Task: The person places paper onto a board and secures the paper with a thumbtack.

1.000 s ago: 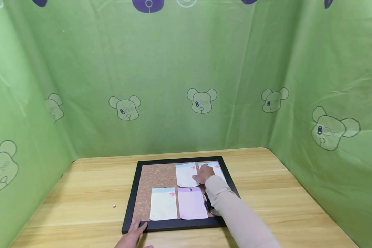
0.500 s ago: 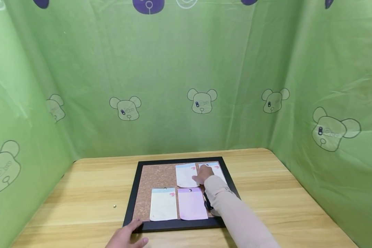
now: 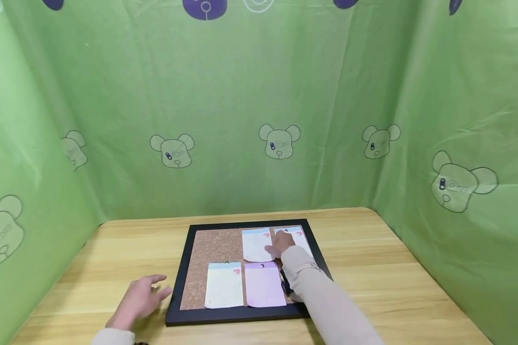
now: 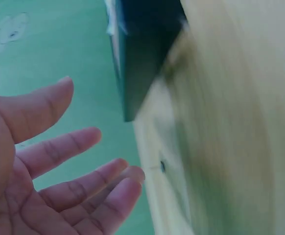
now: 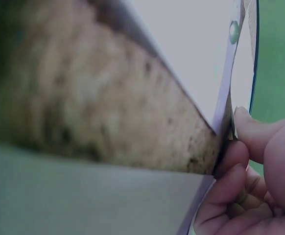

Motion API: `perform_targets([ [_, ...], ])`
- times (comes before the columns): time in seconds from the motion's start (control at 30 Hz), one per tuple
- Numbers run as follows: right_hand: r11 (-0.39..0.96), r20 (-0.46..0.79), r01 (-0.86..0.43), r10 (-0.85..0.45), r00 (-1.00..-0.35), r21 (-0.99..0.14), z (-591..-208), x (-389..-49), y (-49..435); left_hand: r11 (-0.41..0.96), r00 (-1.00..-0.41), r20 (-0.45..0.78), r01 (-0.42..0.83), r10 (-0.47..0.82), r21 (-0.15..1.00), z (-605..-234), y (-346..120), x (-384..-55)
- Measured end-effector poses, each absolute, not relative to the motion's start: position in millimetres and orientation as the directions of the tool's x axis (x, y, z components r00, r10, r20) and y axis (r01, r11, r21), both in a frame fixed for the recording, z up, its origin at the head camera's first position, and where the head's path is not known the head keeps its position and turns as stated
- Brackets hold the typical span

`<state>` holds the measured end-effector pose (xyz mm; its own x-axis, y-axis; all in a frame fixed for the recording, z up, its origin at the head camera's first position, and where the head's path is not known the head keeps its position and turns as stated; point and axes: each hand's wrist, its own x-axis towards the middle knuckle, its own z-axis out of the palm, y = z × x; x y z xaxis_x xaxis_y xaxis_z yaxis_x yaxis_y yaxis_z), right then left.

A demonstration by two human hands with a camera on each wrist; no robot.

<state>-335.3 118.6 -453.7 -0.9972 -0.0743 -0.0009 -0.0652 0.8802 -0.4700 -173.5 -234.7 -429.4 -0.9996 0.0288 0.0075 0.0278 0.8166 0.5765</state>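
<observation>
My left hand point(image 3: 139, 301) is off the board, over the table at its left, fingers spread and holding nothing. Beyond the fingertips in the left wrist view, a small thumbtack point(image 4: 163, 166) sits on the wood. My right hand point(image 3: 280, 243) pinches the right edge of a white, blue-topped note sheet point(image 3: 255, 244) in the board's upper row; no tack shows on that sheet. Beside it, another white sheet point(image 3: 305, 245) has a tack point(image 3: 286, 231) at its top, and the hand partly covers it. The framed corkboard point(image 3: 217, 242) lies flat.
Lower on the board, a white sheet point(image 3: 224, 290) and a purple sheet point(image 3: 265, 287) are each tacked at the top. Further sheet point(image 5: 98, 196) shows low in the right wrist view. Green curtains point(image 3: 224, 105) enclose the wooden table point(image 3: 367, 254) at the back and sides.
My left hand has let go of the board's lower left corner and moved left over the table, toward the loose tack. My right hand stays at the upper sheet.
</observation>
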Motion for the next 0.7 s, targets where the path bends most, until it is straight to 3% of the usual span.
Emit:
perform_targets([
  [0.33,0.884,0.011,-0.079,-0.083,-0.996,-0.46,-452.3,-336.4,120.1,0.88,-0.997,-0.015,0.065,0.082,0.471,-434.3,-243.6,-202.1],
  [0.7,0.887,0.006,-0.094,-0.102,-0.995,-0.452,-453.1,-335.5,119.2,0.904,-0.998,-0.027,0.047,0.064,0.426,-437.4,-243.8,-206.5],
])
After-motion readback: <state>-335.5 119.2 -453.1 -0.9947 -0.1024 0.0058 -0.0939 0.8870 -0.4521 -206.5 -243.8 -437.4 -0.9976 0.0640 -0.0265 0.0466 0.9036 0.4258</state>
